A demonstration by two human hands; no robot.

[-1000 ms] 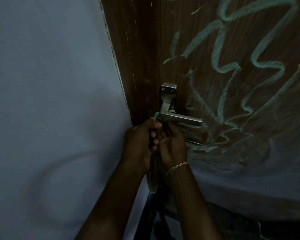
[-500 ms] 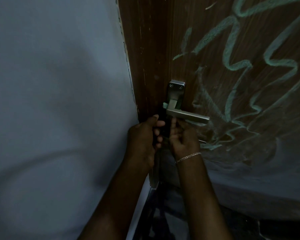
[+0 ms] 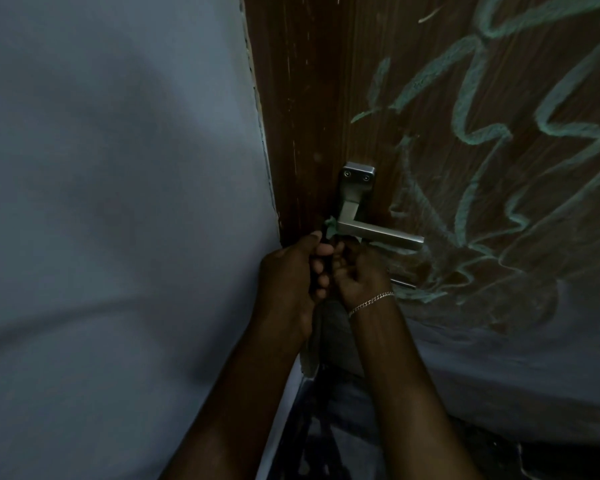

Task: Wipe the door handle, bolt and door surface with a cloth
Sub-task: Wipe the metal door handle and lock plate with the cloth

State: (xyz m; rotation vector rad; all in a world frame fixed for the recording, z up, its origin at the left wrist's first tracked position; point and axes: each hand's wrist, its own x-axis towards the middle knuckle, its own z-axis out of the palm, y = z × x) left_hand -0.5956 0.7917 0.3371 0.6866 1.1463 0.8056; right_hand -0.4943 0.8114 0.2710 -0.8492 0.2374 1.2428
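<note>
Since a second ago both hands have stayed bunched just under the lever. Nearest, the left hand and right hand are curled tight together around a greenish cloth, which peeks out touching the door handle. Farther right, the door surface carries chalk scribbles, so I judge most wiping remains; no bolt is clearly visible.

The scene is showing dim and bluish, with no light source appearing in view. Soft shadows are lying across the wall. The handle is catching a faint sheen. Both forearms are sinking into darkness below. Lines are bowing at the edges; detail is looking slightly soft.
</note>
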